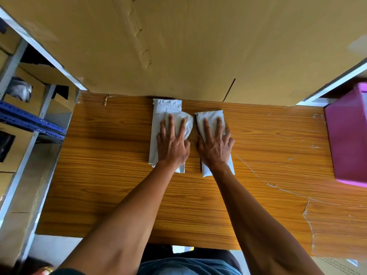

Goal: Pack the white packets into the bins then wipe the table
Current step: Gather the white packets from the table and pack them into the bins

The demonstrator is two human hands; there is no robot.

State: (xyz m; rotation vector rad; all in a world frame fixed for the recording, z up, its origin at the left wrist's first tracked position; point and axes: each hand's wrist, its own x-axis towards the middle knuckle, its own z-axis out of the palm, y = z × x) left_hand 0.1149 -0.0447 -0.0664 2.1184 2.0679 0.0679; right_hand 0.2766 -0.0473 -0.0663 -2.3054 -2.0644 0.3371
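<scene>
On table (99, 175): hands (172, 145) flat atop packets (210, 118).

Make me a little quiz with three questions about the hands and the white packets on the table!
1. True or false: the left hand lies flat on a white packet stack.
2. Which colour is the bin at the table's right edge? A) blue B) pink C) green
3. Fill in: the right hand presses a single white packet on the wooden ____.

Key: 1 true; 2 B; 3 table.
</scene>
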